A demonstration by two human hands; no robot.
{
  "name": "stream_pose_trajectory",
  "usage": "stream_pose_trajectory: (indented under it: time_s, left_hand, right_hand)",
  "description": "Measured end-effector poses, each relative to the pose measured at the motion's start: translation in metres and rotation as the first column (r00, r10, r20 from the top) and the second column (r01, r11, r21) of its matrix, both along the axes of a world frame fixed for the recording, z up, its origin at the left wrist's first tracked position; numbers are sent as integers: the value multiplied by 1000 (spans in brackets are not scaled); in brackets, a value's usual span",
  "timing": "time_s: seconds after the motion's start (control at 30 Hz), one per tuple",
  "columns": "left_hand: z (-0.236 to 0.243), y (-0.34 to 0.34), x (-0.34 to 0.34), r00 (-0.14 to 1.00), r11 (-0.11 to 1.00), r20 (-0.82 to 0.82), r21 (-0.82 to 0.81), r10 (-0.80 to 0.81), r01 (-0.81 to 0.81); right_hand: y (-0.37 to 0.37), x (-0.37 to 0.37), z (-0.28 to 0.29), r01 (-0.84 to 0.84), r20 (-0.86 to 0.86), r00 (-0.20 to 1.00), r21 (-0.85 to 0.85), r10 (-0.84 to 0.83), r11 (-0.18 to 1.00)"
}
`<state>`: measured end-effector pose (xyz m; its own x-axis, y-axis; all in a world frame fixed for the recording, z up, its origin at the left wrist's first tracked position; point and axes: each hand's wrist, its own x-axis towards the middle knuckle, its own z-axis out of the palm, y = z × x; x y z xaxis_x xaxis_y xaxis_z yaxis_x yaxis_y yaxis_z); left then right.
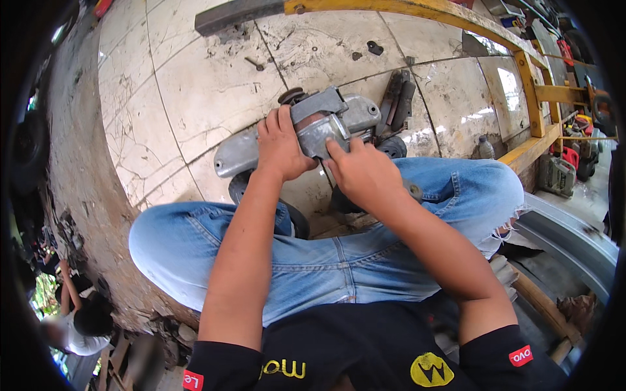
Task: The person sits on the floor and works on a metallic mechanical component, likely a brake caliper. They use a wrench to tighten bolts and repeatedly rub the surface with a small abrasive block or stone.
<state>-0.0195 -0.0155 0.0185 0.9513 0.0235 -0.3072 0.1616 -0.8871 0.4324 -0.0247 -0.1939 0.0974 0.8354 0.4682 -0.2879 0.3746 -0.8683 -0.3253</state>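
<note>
In front of my crossed legs lies a grey cast-metal machine part (319,135), with a rounded housing in the middle and a flat arm with a bolt hole on each side. A small dark pulley-like wheel (292,96) sticks out at its far left. My left hand (280,146) is closed over the left side of the housing, fingers curled on its top. My right hand (365,171) grips the near right edge, fingertips pressed on the metal beside a raised rim. The underside of the part is hidden.
Dark metal pieces (398,101) lie just right of the part. A bolt (255,64) and a small black piece (375,47) rest on the stained tiles. A yellow metal frame (531,94) spans the far right. A plastic bottle (486,147) stands near it. Another person (81,322) is at lower left.
</note>
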Motion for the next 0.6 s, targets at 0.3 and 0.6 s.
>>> stream_pose_trajectory:
  time_s: [0.3,0.6]
  left_hand:
    - [-6,2,-3,998,998,49,-33,-49,51]
    - [-6,2,0,999,999,13,-20,-41,42]
  right_hand:
    - [-3,-1,-3,11,-20,1000,23,-11,1000]
    - [-1,-3,-9,55,-53,997,58,-52,997]
